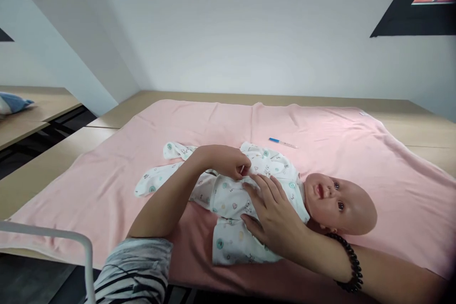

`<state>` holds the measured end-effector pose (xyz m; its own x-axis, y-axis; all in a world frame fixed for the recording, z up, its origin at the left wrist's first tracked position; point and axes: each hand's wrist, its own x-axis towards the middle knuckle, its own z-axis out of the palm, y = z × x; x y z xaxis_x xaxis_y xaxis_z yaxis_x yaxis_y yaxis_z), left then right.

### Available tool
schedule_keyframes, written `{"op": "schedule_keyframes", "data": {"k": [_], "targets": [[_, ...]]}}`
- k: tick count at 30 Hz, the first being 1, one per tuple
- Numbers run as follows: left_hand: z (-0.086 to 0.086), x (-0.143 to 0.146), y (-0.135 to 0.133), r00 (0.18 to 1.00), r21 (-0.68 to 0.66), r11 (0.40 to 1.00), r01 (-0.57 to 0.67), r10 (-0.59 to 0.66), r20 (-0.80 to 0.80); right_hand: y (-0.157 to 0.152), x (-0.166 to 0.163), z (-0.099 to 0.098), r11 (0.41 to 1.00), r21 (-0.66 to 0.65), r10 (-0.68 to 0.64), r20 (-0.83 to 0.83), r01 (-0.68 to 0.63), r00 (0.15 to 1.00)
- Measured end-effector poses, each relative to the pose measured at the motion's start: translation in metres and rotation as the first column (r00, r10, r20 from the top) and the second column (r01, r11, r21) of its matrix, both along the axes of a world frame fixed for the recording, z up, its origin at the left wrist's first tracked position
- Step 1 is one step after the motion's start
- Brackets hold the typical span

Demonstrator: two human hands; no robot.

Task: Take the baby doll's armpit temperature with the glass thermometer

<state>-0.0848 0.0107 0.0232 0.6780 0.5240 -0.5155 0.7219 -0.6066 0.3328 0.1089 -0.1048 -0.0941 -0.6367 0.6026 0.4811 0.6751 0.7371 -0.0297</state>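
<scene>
A baby doll (322, 199) lies on its back on a pink blanket (374, 161), near the middle of the blanket. Its bald head points right and its legs point left. It wears a white romper (231, 197) printed with small green and pink figures. The romper's empty feet trail off to the left, and one sleeve reaches toward the near edge.

The left hand (225, 161) comes in from the near left, out of a grey striped sleeve (137, 270). It rests on the doll's middle with its fingers curled in. Thumb and forefinger are pressed together on a small bit of the romper's front; whether that bit is cloth or a fastener I cannot tell.

The right hand (274, 213) comes in from the near right, with a dark bead bracelet (351, 263) on the wrist. It lies flat on the doll's chest, fingers spread and pointing left, their tips just beside the left hand's pinch.

On the far side of the doll, apart from it, a thin white stick with a blue end (282, 142) lies on the blanket.

The blanket covers a pale wooden tabletop (420, 133) that stands against a white wall. A white metal rail (71, 242) crosses the near left corner. A blue and white cushion (12, 103) sits on another surface at the far left.
</scene>
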Motion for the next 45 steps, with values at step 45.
{"op": "schedule_keyframes", "data": {"k": [45], "targets": [[0.009, 0.007, -0.017, 0.999, 0.091, 0.996, 0.019, -0.021, 0.025, 0.002, -0.001, -0.001, 1.000, 0.001, -0.023, 0.033, 0.023, 0.999]]}}
